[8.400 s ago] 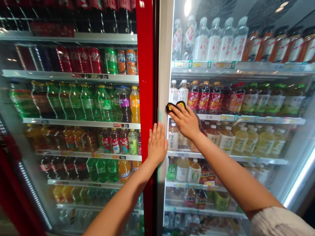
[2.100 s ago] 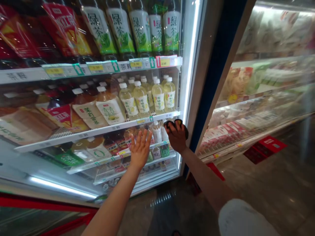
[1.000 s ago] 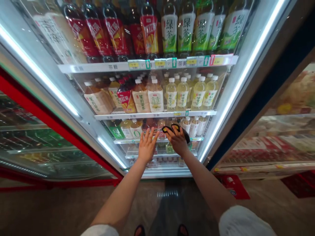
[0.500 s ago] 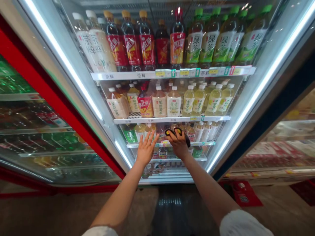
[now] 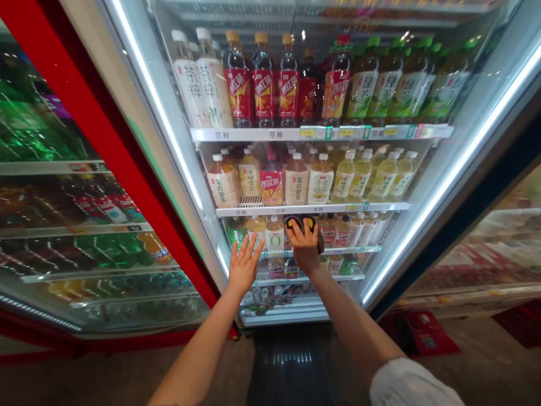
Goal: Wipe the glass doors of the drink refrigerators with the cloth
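My left hand point(image 5: 245, 265) is raised with its fingers spread and nothing in it, in front of the third shelf's green-labelled bottle point(image 5: 238, 234) and a white-labelled bottle point(image 5: 275, 233). To its right, my right hand point(image 5: 305, 245) has its fingers curled over a dark object with two round ends and yellow inside point(image 5: 320, 239); what it is I cannot make out. Behind both hands stands a lit drinks cooler. Red-labelled tea bottles point(image 5: 264, 90) and green-capped bottles point(image 5: 362, 84) fill its top shelf, with pale tea bottles point(image 5: 296, 183) on the shelf below.
A red-framed cooler point(image 5: 139, 197) with more bottles stands at the left. On the right, beyond a dark blue frame, are shelves of packages point(image 5: 477, 254). A red object point(image 5: 426, 332) lies low at the right, near the floor.
The view has shifted left, so the cooler's shelves sit further right in it. My left hand has moved slightly left and down, away from my right hand, which still holds the dark object.
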Action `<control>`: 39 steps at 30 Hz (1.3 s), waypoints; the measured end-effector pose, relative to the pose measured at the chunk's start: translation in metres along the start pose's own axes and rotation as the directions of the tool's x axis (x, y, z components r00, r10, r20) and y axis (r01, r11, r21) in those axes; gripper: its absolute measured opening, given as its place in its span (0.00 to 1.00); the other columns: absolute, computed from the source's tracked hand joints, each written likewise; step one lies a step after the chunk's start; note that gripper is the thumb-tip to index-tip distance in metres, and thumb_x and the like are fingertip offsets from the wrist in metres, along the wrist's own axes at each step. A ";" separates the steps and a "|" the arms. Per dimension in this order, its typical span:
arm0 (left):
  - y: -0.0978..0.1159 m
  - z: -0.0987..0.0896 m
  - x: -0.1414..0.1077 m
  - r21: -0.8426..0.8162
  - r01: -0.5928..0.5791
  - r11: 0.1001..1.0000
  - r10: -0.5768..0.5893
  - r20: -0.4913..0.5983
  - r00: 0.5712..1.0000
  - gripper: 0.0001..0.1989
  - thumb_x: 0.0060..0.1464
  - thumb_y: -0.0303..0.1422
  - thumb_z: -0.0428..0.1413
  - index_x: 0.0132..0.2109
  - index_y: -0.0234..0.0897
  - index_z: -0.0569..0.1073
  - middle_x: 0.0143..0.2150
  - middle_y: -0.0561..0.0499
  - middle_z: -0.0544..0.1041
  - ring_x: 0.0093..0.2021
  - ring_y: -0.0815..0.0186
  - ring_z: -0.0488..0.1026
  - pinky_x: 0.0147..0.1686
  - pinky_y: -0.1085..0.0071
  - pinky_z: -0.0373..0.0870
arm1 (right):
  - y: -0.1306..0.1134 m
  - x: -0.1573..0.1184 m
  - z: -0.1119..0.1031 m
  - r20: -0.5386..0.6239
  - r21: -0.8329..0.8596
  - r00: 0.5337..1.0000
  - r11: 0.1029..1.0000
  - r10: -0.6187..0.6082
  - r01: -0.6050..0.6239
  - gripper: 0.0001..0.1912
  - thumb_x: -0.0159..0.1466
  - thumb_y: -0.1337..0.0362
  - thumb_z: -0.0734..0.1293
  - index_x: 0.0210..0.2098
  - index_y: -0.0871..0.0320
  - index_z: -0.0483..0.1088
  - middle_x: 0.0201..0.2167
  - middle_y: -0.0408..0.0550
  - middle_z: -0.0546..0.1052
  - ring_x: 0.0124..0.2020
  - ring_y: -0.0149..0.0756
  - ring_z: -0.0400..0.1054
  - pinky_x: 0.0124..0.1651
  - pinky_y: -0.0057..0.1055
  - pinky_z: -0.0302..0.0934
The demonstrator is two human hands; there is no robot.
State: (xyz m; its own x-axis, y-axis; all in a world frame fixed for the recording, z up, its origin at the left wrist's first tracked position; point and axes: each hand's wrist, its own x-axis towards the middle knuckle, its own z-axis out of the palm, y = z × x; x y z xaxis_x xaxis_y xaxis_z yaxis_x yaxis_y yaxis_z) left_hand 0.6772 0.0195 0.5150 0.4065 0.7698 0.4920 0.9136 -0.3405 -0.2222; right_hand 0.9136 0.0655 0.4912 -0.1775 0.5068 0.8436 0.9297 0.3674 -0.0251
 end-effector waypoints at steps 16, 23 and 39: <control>-0.023 0.009 -0.032 -0.023 0.124 0.992 -0.124 0.003 0.992 0.45 0.53 0.16 0.51 0.75 0.46 0.53 0.77 0.46 0.46 0.77 0.52 0.43 0.72 0.40 0.47 | -0.042 0.021 -0.001 0.055 0.068 0.982 0.982 -0.181 0.177 0.28 0.68 0.75 0.59 0.64 0.49 0.69 0.70 0.50 0.66 0.74 0.51 0.49 0.72 0.67 0.41; -0.039 -0.004 -0.046 0.042 0.112 0.993 -0.115 0.080 0.990 0.44 0.53 0.15 0.49 0.74 0.48 0.54 0.77 0.49 0.46 0.77 0.51 0.43 0.73 0.40 0.45 | -0.001 -0.054 0.010 0.070 0.210 0.916 0.904 -0.394 0.373 0.24 0.69 0.75 0.61 0.60 0.53 0.73 0.62 0.49 0.76 0.68 0.42 0.63 0.71 0.48 0.55; -0.089 0.013 -0.065 -0.011 -0.048 0.999 0.049 0.127 0.991 0.42 0.60 0.22 0.51 0.76 0.49 0.44 0.78 0.48 0.42 0.78 0.54 0.42 0.74 0.39 0.36 | -0.117 -0.012 0.033 0.046 0.106 0.989 0.985 -0.138 0.133 0.27 0.69 0.75 0.59 0.64 0.52 0.69 0.68 0.51 0.69 0.73 0.48 0.52 0.73 0.59 0.44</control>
State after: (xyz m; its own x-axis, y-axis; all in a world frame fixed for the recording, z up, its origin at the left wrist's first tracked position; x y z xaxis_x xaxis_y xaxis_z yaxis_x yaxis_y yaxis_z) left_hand 0.5693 0.0067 0.4918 0.4474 0.8145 0.3694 0.8929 -0.3831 -0.2367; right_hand 0.7965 0.0425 0.4667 -0.3192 0.4866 0.8133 0.8582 0.5124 0.0303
